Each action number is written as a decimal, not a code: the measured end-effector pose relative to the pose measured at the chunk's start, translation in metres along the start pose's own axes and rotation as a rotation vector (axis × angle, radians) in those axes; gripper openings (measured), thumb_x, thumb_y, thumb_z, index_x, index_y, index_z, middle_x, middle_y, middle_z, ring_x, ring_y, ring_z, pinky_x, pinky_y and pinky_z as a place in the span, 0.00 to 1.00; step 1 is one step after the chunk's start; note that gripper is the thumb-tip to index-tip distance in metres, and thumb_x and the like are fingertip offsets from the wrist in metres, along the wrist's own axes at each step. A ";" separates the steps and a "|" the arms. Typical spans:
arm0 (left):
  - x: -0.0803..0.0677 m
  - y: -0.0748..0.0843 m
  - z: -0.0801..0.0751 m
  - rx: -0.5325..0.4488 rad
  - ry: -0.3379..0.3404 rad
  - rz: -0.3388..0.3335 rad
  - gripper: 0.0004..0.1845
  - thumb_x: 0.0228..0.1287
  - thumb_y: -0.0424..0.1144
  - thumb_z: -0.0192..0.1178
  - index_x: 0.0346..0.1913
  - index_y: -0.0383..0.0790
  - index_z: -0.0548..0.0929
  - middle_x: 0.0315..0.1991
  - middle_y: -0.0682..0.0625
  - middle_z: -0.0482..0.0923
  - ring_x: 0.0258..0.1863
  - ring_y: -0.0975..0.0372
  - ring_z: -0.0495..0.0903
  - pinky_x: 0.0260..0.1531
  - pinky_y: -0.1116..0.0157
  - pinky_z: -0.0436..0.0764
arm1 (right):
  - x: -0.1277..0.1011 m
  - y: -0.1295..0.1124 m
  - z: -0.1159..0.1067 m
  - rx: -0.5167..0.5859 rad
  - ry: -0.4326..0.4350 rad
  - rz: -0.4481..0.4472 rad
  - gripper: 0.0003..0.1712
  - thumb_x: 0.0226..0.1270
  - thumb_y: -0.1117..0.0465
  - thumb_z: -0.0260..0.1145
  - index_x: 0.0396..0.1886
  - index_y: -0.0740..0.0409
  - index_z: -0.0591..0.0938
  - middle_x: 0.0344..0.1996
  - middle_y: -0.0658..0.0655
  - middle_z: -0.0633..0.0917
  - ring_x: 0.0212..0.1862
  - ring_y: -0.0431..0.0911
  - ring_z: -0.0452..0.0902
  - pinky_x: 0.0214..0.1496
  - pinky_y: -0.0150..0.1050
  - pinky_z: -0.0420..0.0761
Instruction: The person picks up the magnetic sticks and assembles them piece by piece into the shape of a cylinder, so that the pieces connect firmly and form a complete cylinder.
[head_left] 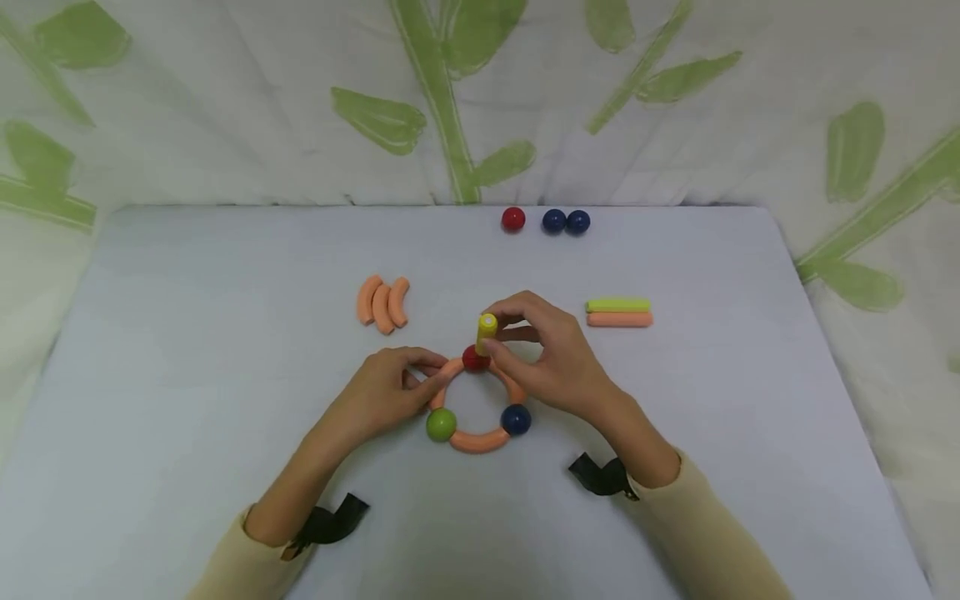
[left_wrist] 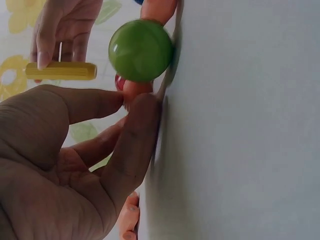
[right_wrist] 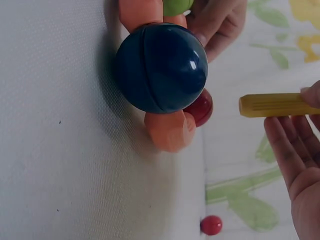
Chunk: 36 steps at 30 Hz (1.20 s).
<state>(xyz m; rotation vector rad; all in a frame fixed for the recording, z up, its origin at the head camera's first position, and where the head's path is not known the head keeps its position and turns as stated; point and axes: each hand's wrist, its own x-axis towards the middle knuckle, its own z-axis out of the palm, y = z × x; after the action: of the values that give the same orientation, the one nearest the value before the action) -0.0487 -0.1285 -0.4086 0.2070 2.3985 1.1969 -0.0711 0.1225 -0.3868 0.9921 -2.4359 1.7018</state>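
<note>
A ring of curved orange pieces (head_left: 480,442) joined by a green ball (head_left: 441,425), a blue ball (head_left: 516,419) and a red ball (head_left: 472,361) lies on the table. At the ring's left side, my left hand (head_left: 382,392) pinches the orange piece beside the green ball (left_wrist: 141,50). My right hand (head_left: 558,354) holds a yellow ribbed stick (head_left: 487,333) between thumb and fingers. In the head view the stick overlaps the red ball; the right wrist view shows its lower end raised, apart from the ring.
Loose curved orange pieces (head_left: 382,307) lie at the back left. Two straight sticks, one yellow-green (head_left: 618,305) and one orange (head_left: 620,320), lie to the right. A red ball (head_left: 513,219) and two blue balls (head_left: 555,221) sit near the table's far edge.
</note>
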 end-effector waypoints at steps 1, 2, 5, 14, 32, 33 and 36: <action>0.001 0.001 0.001 -0.008 -0.002 -0.007 0.20 0.75 0.52 0.65 0.57 0.41 0.89 0.39 0.49 0.90 0.25 0.65 0.83 0.29 0.65 0.78 | -0.001 0.001 0.000 -0.003 0.007 0.004 0.18 0.67 0.72 0.73 0.55 0.61 0.81 0.48 0.57 0.86 0.52 0.45 0.87 0.55 0.37 0.89; 0.001 0.001 0.002 -0.015 0.000 -0.016 0.20 0.75 0.52 0.66 0.57 0.41 0.89 0.38 0.49 0.90 0.25 0.65 0.83 0.29 0.65 0.78 | -0.002 0.001 0.000 -0.003 0.012 0.009 0.18 0.68 0.72 0.73 0.55 0.61 0.82 0.48 0.57 0.86 0.52 0.45 0.87 0.55 0.37 0.89; 0.001 0.003 0.004 -0.021 0.010 -0.040 0.19 0.75 0.51 0.66 0.57 0.42 0.89 0.34 0.50 0.89 0.25 0.64 0.82 0.28 0.66 0.77 | -0.002 0.003 0.001 0.003 0.012 0.010 0.18 0.67 0.73 0.73 0.55 0.61 0.82 0.48 0.57 0.86 0.52 0.45 0.88 0.55 0.37 0.89; 0.003 0.009 0.010 -0.027 0.045 -0.032 0.18 0.75 0.48 0.65 0.58 0.40 0.88 0.31 0.50 0.88 0.27 0.64 0.81 0.29 0.65 0.76 | 0.000 0.006 -0.001 -0.027 0.012 -0.006 0.18 0.68 0.72 0.72 0.56 0.61 0.81 0.48 0.58 0.86 0.52 0.46 0.88 0.55 0.37 0.89; 0.006 0.008 0.011 -0.020 0.060 -0.053 0.18 0.75 0.48 0.65 0.59 0.42 0.87 0.30 0.51 0.89 0.28 0.64 0.83 0.30 0.65 0.77 | -0.001 0.016 0.000 -0.017 -0.007 0.034 0.18 0.69 0.72 0.72 0.57 0.60 0.81 0.50 0.57 0.87 0.54 0.47 0.88 0.56 0.37 0.88; 0.006 0.008 0.011 -0.022 0.062 -0.049 0.18 0.75 0.48 0.65 0.59 0.41 0.87 0.30 0.51 0.89 0.28 0.65 0.83 0.30 0.65 0.77 | 0.000 0.015 0.000 -0.013 -0.008 0.031 0.19 0.69 0.72 0.72 0.57 0.60 0.81 0.50 0.57 0.87 0.54 0.47 0.88 0.56 0.37 0.88; 0.005 0.007 0.011 -0.023 0.065 -0.037 0.18 0.75 0.48 0.65 0.59 0.40 0.88 0.30 0.51 0.89 0.27 0.65 0.83 0.30 0.65 0.77 | 0.000 0.014 0.000 -0.002 -0.015 0.022 0.19 0.69 0.72 0.72 0.57 0.60 0.81 0.50 0.57 0.87 0.53 0.46 0.88 0.56 0.37 0.89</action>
<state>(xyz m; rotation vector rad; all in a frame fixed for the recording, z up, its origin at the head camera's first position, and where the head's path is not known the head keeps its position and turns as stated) -0.0486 -0.1146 -0.4105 0.1175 2.4314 1.2318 -0.0783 0.1251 -0.3989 0.9855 -2.4669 1.7039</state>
